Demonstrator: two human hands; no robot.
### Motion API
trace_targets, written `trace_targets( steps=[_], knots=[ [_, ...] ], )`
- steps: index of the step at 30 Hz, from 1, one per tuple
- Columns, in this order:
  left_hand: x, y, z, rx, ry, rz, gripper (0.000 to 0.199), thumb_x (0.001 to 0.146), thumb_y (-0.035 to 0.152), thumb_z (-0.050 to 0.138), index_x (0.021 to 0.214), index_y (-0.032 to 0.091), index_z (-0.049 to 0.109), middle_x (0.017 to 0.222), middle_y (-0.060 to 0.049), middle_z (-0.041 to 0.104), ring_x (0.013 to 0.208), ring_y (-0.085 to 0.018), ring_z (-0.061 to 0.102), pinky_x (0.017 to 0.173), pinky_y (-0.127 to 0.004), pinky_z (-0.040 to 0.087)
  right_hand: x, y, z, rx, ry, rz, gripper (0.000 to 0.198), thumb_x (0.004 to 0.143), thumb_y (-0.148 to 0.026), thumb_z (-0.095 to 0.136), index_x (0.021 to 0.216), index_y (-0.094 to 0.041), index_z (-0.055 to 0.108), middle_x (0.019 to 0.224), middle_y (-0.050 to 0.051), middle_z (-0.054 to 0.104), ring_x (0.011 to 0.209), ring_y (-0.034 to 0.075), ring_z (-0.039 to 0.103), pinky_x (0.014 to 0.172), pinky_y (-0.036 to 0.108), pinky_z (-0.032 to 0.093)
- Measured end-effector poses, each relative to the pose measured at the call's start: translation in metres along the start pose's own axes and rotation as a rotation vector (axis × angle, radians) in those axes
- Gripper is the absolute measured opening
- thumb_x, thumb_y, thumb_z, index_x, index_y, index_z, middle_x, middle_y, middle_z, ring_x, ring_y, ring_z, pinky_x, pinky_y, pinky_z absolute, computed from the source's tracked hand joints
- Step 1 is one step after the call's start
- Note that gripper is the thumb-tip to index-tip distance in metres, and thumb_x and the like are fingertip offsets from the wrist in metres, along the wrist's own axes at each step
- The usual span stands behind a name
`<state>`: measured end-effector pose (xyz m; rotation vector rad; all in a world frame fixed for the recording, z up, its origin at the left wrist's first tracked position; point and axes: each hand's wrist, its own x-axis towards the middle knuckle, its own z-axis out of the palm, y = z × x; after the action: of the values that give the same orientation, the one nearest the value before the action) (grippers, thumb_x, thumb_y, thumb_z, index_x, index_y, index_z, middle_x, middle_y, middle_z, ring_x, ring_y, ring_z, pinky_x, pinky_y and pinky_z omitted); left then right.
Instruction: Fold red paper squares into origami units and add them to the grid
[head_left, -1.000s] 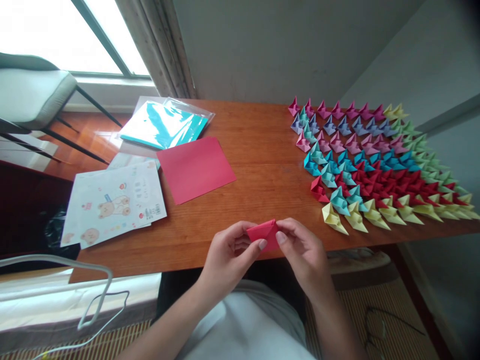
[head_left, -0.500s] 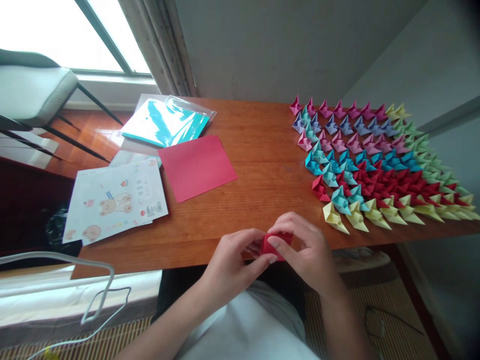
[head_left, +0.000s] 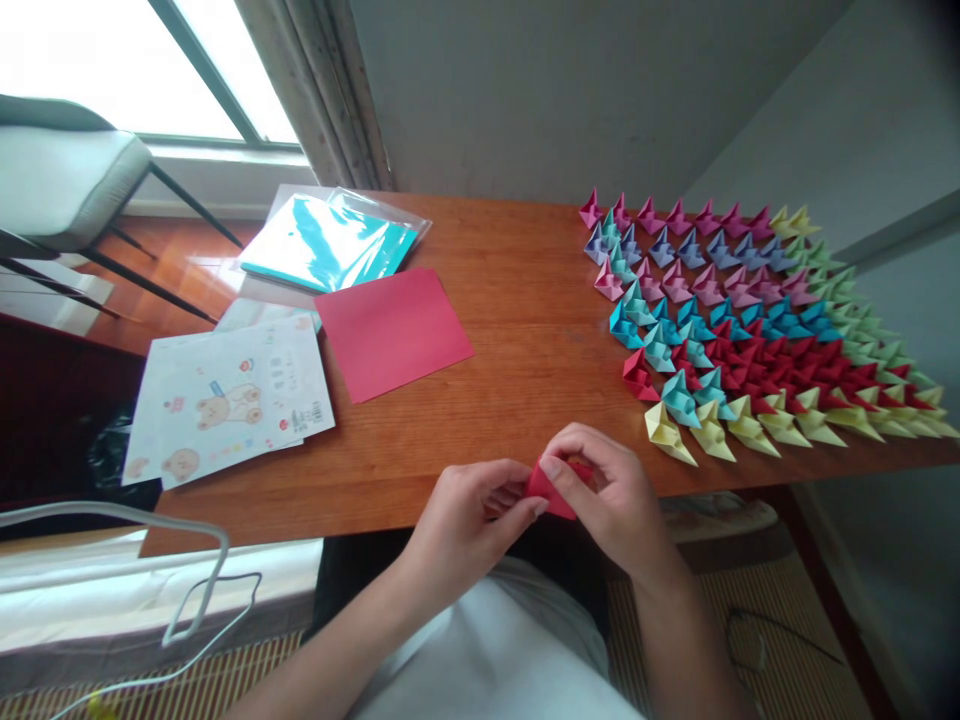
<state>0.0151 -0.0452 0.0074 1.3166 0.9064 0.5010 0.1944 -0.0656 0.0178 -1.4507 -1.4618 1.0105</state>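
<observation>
Between my two hands, just over the table's front edge, is a small folded piece of red paper (head_left: 559,494). My left hand (head_left: 476,515) pinches its left side between thumb and fingers. From the right, my right hand (head_left: 604,490) grips it, with the thumb on the near face and the fingers curled over the top. Parts of the paper are hidden behind the fingers. Beyond my left hand, a stack of red paper sheets (head_left: 397,335) lies flat on the wooden table (head_left: 525,290).
Rows of folded paper boats (head_left: 780,370) in several colours fill the table's right side. At the left lie printed bear sheets (head_left: 232,400) and a clear packet of turquoise paper (head_left: 334,245). A chair (head_left: 67,180) stands by the window; a white cable (head_left: 214,570) hangs lower left.
The folded red paper has tilted between my fingers, and more of its near face shows. My right thumb has shifted slightly up along it. Both hands keep hold.
</observation>
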Motion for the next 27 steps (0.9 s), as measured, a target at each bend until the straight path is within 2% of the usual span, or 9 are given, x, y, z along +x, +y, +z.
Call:
trace_targets(
  steps=[9, 12, 15, 21, 27],
  knots=[
    [0.003, 0.001, -0.001, -0.197, -0.017, -0.097, 0.025, 0.084, 0.037, 0.075, 0.086, 0.012, 0.074, 0.078, -0.007, 0.074, 0.074, -0.019, 0.070, 0.069, -0.026, 0.056, 0.000, -0.003, 0.005, -0.006, 0.029, -0.014, 0.020, 0.095, -0.030, 0.062, 0.077, -0.021, 0.063, 0.076, 0.000, 0.061, 0.072, 0.015, 0.059, 0.065, 0.027, 0.046],
    [0.004, -0.001, 0.000, -0.318, 0.048, -0.110, 0.025, 0.082, 0.035, 0.078, 0.089, 0.012, 0.075, 0.081, -0.008, 0.076, 0.075, -0.018, 0.070, 0.072, -0.027, 0.057, 0.001, -0.004, 0.005, 0.032, 0.083, -0.046, 0.010, 0.095, -0.032, 0.062, 0.095, -0.023, 0.068, 0.097, 0.003, 0.066, 0.093, 0.019, 0.063, 0.082, 0.030, 0.050],
    [0.004, 0.000, 0.001, -0.366, 0.090, -0.127, 0.025, 0.080, 0.033, 0.079, 0.091, 0.011, 0.076, 0.082, -0.009, 0.077, 0.075, -0.018, 0.070, 0.073, -0.027, 0.057, 0.003, -0.004, 0.000, 0.057, 0.149, -0.060, 0.019, 0.098, -0.034, 0.055, 0.112, -0.024, 0.066, 0.117, 0.006, 0.064, 0.113, 0.022, 0.060, 0.098, 0.037, 0.047],
    [0.005, 0.001, 0.000, -0.356, 0.095, -0.134, 0.022, 0.078, 0.030, 0.082, 0.090, 0.012, 0.077, 0.078, -0.006, 0.077, 0.069, -0.016, 0.068, 0.068, -0.024, 0.056, 0.005, -0.001, -0.008, -0.111, 0.087, -0.174, 0.010, 0.093, -0.025, 0.063, 0.084, -0.022, 0.066, 0.097, 0.004, 0.067, 0.099, 0.021, 0.063, 0.090, 0.036, 0.048],
    [0.006, 0.002, -0.003, -0.359, 0.034, -0.143, 0.022, 0.079, 0.029, 0.081, 0.093, 0.012, 0.077, 0.079, -0.006, 0.077, 0.072, -0.015, 0.069, 0.070, -0.022, 0.056, 0.008, -0.002, -0.007, -0.079, 0.071, -0.172, 0.019, 0.093, -0.022, 0.064, 0.074, -0.022, 0.062, 0.087, 0.002, 0.067, 0.092, 0.019, 0.064, 0.087, 0.034, 0.050]
  ],
)
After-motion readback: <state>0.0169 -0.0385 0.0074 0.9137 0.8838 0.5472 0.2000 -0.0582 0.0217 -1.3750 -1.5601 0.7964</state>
